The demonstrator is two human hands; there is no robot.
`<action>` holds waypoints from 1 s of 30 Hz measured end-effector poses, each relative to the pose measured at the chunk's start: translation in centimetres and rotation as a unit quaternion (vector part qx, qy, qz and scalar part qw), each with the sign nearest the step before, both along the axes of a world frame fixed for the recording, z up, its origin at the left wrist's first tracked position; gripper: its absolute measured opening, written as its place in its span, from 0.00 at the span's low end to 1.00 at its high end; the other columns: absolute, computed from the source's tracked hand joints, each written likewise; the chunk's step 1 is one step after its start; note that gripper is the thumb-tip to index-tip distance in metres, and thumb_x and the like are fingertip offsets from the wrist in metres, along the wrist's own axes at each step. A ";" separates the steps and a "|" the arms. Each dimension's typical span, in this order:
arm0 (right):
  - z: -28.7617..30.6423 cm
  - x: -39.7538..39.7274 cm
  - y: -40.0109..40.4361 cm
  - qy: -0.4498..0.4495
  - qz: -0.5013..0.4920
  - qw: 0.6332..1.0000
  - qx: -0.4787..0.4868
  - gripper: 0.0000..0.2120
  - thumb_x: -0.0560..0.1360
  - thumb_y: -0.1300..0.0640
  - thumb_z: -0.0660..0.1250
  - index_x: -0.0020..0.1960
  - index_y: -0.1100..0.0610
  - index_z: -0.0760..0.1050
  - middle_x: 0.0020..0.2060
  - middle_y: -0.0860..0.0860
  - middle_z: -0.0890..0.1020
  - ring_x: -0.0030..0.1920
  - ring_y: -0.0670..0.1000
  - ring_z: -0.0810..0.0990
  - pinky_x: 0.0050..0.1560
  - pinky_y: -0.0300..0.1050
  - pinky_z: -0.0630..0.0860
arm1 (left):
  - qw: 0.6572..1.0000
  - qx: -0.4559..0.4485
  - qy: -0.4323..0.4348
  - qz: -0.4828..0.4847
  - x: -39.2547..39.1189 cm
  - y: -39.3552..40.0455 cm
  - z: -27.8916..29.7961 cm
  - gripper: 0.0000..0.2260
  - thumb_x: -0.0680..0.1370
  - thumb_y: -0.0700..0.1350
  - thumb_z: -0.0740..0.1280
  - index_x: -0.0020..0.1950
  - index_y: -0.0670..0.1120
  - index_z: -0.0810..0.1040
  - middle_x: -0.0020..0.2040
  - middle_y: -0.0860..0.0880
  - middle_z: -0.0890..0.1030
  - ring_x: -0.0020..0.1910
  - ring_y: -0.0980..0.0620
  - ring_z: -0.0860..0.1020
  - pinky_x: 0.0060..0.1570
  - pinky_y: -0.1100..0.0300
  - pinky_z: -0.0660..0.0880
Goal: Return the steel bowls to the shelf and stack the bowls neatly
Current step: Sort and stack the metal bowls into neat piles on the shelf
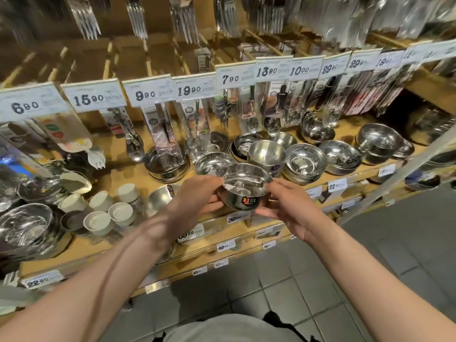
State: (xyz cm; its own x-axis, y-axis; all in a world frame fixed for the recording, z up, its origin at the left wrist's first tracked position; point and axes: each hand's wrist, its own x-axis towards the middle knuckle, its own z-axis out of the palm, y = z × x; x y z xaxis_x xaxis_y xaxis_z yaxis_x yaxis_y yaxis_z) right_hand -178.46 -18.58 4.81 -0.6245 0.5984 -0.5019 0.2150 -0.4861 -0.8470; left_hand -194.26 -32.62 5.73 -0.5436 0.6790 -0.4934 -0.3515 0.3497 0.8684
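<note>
I hold one steel bowl (244,187) with a "316L" sticker in both hands, just above the front edge of the wooden shelf (123,169). My left hand (197,196) grips its left rim and my right hand (288,206) its right side. Right behind it sits a single steel bowl (212,164). Further right stand a tall stack of bowls (266,154), a wider stack (302,161), another bowl (340,156) and a far-right stack (377,141). A tilted bowl (160,196) rests left of my left hand.
White lidded shakers (106,211) cluster at the shelf's left, beside large steel bowls (24,225). Packaged cutlery (162,129) hangs above the bowls from a rail of price tags (148,92). A shallow round tin (167,166) sits mid-shelf. Grey floor tiles (370,267) lie below.
</note>
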 end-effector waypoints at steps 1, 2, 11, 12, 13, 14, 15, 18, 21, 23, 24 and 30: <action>-0.1 0.5 0.4 0.000 -0.006 1.000 0.003 0.07 0.81 0.63 0.66 0.57 0.60 0.81 0.48 0.56 0.88 0.45 0.55 0.88 0.44 0.49 0.87 | 1.000 0.005 0.001 -0.012 0.5 0.4 0.1 0.07 0.83 0.44 0.65 0.56 0.43 0.79 0.52 0.47 0.87 0.54 0.49 0.85 0.50 0.57 0.83; -0.2 1.1 0.8 0.000 -0.013 1.000 0.004 0.08 0.81 0.64 0.66 0.58 0.59 0.81 0.50 0.56 0.88 0.46 0.55 0.88 0.44 0.49 0.87 | 1.000 0.012 0.002 -0.026 1.1 0.8 0.1 0.08 0.83 0.44 0.65 0.58 0.41 0.79 0.53 0.47 0.87 0.55 0.49 0.85 0.51 0.55 0.83; -1.9 8.1 6.6 -0.003 -0.035 0.999 0.005 0.11 0.82 0.62 0.65 0.63 0.57 0.78 0.46 0.50 0.89 0.40 0.50 0.89 0.62 0.62 0.80 | 1.000 -0.004 0.005 -0.024 8.7 6.8 -0.2 0.23 0.82 0.45 0.69 0.75 0.43 0.69 0.64 0.42 0.82 0.61 0.44 0.82 0.61 0.51 0.80; -2.2 9.0 7.3 -0.008 -0.037 0.999 0.005 0.12 0.82 0.62 0.66 0.65 0.58 0.78 0.51 0.52 0.88 0.42 0.52 0.89 0.62 0.62 0.80 | 1.000 -0.010 0.005 -0.015 9.5 7.6 -0.2 0.24 0.81 0.44 0.70 0.76 0.42 0.68 0.62 0.42 0.83 0.60 0.44 0.83 0.59 0.51 0.81; -2.4 9.8 8.1 -0.012 -0.040 0.999 0.005 0.13 0.82 0.62 0.65 0.66 0.58 0.77 0.56 0.55 0.87 0.43 0.53 0.89 0.60 0.60 0.81 | 1.000 -0.016 0.004 -0.007 10.4 8.6 -0.2 0.25 0.81 0.43 0.70 0.76 0.42 0.68 0.61 0.42 0.83 0.58 0.45 0.84 0.58 0.52 0.82; -2.5 10.6 9.0 -0.015 -0.043 0.999 0.005 0.14 0.82 0.62 0.65 0.67 0.58 0.77 0.58 0.56 0.85 0.45 0.54 0.89 0.57 0.58 0.83 | 1.000 -0.019 0.002 0.002 11.2 9.6 -0.3 0.24 0.81 0.42 0.70 0.76 0.42 0.69 0.59 0.43 0.84 0.56 0.45 0.84 0.56 0.53 0.83; -2.6 11.3 9.8 -0.013 -0.045 0.999 0.006 0.15 0.81 0.61 0.66 0.67 0.57 0.77 0.60 0.56 0.85 0.47 0.54 0.89 0.55 0.56 0.84 | 1.000 -0.020 -0.001 0.008 12.0 10.5 -0.3 0.23 0.80 0.41 0.70 0.75 0.42 0.71 0.57 0.43 0.85 0.55 0.45 0.85 0.53 0.54 0.83; -2.6 13.4 12.1 -0.003 -0.053 0.998 0.013 0.15 0.81 0.61 0.67 0.68 0.55 0.77 0.61 0.55 0.84 0.51 0.53 0.88 0.47 0.49 0.85 | 1.000 -0.026 0.007 0.007 14.0 13.2 -0.7 0.15 0.80 0.40 0.69 0.67 0.42 0.78 0.52 0.44 0.87 0.51 0.46 0.86 0.49 0.56 0.84; -2.5 14.8 14.2 -0.002 -0.039 0.999 0.032 0.19 0.81 0.59 0.68 0.71 0.55 0.75 0.61 0.55 0.83 0.55 0.52 0.85 0.45 0.47 0.85 | 1.000 -0.016 -0.003 -0.002 15.2 15.2 -1.3 0.10 0.80 0.40 0.67 0.60 0.44 0.82 0.50 0.46 0.88 0.51 0.46 0.87 0.50 0.56 0.83; -2.3 15.3 15.2 -0.005 -0.032 0.999 0.034 0.17 0.81 0.59 0.68 0.70 0.55 0.76 0.60 0.56 0.84 0.53 0.52 0.85 0.45 0.47 0.85 | 1.000 -0.010 -0.011 -0.004 15.5 16.1 -1.6 0.09 0.80 0.40 0.68 0.60 0.44 0.82 0.50 0.47 0.88 0.51 0.47 0.87 0.51 0.54 0.83; -2.3 15.5 15.6 -0.007 -0.029 0.999 0.034 0.16 0.81 0.59 0.68 0.68 0.54 0.78 0.60 0.56 0.84 0.52 0.52 0.85 0.44 0.46 0.84 | 1.000 -0.010 -0.015 -0.002 15.6 16.4 -1.6 0.10 0.80 0.40 0.68 0.61 0.45 0.81 0.50 0.47 0.88 0.51 0.47 0.87 0.50 0.55 0.83; -2.2 15.6 17.3 -0.002 -0.040 0.998 0.041 0.10 0.80 0.58 0.68 0.60 0.49 0.82 0.53 0.52 0.88 0.53 0.51 0.87 0.44 0.44 0.84 | 1.000 -0.010 -0.022 -0.016 14.8 18.8 -1.7 0.15 0.80 0.40 0.70 0.67 0.44 0.77 0.53 0.45 0.88 0.52 0.46 0.86 0.57 0.49 0.82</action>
State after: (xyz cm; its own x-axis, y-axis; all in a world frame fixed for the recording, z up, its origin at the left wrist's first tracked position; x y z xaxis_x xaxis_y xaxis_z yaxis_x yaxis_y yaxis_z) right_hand -162.90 -1.30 2.58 -0.5714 0.6855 -0.4512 0.1807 -0.4313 -0.8839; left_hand -179.50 -13.81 4.08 -0.4999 0.6856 -0.5292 -0.3774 0.3775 0.8456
